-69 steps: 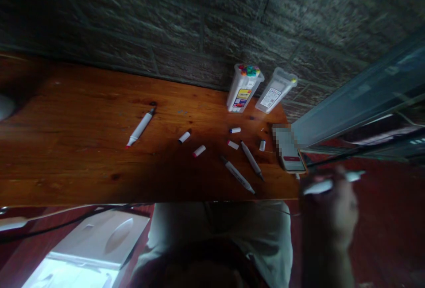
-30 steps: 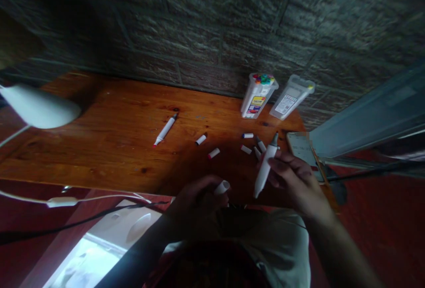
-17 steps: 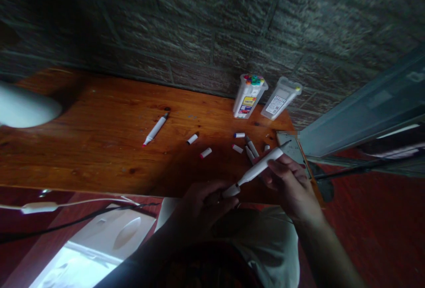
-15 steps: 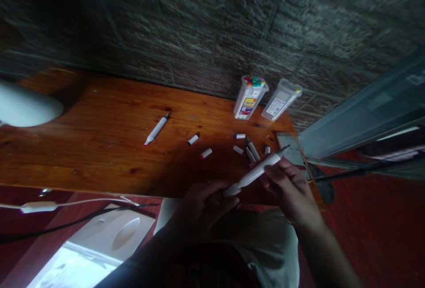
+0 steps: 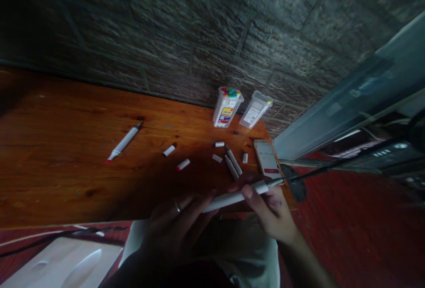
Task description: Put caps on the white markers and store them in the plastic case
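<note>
A white marker [image 5: 237,196] lies nearly level between both hands, over the near edge of the wooden table [image 5: 66,155]. My right hand [image 5: 267,210] pinches its right part, close to the dark uncovered tip. My left hand [image 5: 175,226], with a ring on one finger, has its fingers round the marker's left end, where a white cap sits. Just beyond lie two uncapped markers [image 5: 232,163] side by side, with several loose caps such as a red-ended cap [image 5: 183,164].
Another uncapped marker [image 5: 123,142] lies far left. A plastic box of markers [image 5: 226,107] and a clear empty box [image 5: 255,109] stand by the stone wall. A phone [image 5: 268,164] rests at the table's right edge. A white object [image 5: 63,266] and a cable lie below left.
My right hand brought the marker in from the right. My left hand took up a cap and met the marker's lower end. The marker has tilted from upright to nearly level, and the view has swung right.
</note>
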Available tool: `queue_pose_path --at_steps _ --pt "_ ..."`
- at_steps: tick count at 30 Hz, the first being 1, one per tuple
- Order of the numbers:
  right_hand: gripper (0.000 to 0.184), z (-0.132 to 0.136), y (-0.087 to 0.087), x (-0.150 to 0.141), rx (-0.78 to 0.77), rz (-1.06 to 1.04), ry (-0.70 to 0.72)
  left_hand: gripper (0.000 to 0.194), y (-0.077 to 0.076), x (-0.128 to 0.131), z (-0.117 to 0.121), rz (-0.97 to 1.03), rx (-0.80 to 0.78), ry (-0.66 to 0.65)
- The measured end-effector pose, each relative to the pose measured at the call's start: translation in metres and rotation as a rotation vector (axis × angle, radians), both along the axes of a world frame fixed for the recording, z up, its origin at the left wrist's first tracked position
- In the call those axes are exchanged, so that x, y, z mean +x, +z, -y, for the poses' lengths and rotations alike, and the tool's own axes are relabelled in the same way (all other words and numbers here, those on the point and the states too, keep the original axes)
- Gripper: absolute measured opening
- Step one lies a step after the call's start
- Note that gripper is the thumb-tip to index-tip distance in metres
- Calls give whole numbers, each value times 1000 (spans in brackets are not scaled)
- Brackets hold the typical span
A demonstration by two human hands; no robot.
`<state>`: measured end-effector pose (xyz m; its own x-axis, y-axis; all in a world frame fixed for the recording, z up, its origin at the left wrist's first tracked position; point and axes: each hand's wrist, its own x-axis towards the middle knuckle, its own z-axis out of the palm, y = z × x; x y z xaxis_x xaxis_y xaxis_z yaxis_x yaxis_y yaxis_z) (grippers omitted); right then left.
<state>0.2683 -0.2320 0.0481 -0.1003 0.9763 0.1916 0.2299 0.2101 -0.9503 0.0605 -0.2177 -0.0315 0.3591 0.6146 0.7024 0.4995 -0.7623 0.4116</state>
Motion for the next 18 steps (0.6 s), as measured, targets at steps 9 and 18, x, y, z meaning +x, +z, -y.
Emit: queue_pose_path --at_steps 9,18 --pt "51 -14 -15 -36 -100 -146 -328 26 -30 -1 23 -38 -51 13" --pt "49 -21 -16 -22 -88 -123 -286 28 20 10 6 116 -668 -129"
